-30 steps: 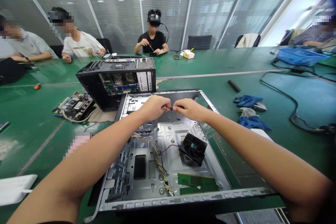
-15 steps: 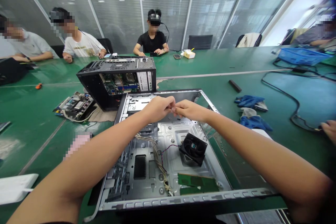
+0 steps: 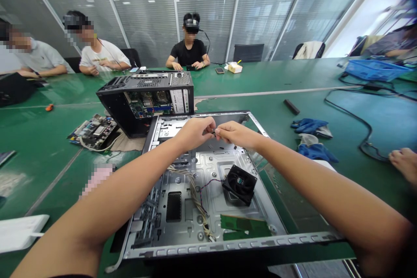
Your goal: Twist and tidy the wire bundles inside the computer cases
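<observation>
An opened computer case [image 3: 176, 249] lies flat before me, its metal inside facing up. Above its far part my left hand [image 3: 198, 131] and my right hand [image 3: 235, 134] meet, fingertips pinched close together. Something small and dark shows between them, too small to name. Inside the case a black cooling fan [image 3: 240, 184] rests tilted, with a thin cable running left. Green memory sticks [image 3: 243, 224] lie at the near right of the case floor. A bundle of beige cables [image 3: 194, 191] crosses the floor.
Behind stands a second computer case [image 3: 117, 110], with a motherboard [image 3: 96, 131] at its left. Blue gloves [image 3: 311, 127], a dark bar [image 3: 291, 107], black cables [image 3: 366, 128] and a blue basket [image 3: 374, 71] are on the right. Another person's hand [image 3: 404, 160] is at the right edge. Several people sit around.
My fingertips have shifted slightly and parted a little, showing the small dark thing between them. At the right edge the other person's hand has come further into view.
</observation>
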Action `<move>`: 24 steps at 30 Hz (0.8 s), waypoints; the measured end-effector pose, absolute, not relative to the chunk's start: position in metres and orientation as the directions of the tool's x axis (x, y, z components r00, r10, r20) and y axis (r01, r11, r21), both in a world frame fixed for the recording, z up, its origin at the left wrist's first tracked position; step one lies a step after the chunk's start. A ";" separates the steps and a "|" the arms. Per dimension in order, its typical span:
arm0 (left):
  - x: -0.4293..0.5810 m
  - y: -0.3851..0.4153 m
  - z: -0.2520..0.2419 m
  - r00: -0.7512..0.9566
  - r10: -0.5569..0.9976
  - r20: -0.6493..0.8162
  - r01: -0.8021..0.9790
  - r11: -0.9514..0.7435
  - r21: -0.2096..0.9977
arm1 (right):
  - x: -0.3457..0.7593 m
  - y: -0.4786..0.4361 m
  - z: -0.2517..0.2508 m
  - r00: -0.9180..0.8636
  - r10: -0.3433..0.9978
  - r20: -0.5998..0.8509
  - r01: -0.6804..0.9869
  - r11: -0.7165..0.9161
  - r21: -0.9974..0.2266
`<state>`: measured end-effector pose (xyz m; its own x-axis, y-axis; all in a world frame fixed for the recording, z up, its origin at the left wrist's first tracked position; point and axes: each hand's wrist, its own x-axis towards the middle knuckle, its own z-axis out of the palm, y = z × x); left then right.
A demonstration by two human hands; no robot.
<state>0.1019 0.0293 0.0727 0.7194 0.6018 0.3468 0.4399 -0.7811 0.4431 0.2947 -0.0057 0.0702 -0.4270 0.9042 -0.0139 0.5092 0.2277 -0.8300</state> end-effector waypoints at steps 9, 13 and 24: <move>0.103 0.033 0.073 0.691 0.656 0.303 0.538 -0.747 0.391 | 0.293 -0.006 0.070 -0.368 0.930 0.000 0.521 0.206 -0.828; 0.104 0.034 0.073 0.689 0.665 0.289 0.557 -0.741 0.376 | 0.292 -0.005 0.073 -0.381 0.923 0.054 0.588 0.287 -0.756; 0.103 0.038 0.068 0.737 0.603 0.306 0.548 -0.798 0.251 | 0.291 -0.004 0.072 -0.410 0.912 0.012 0.621 0.289 -0.729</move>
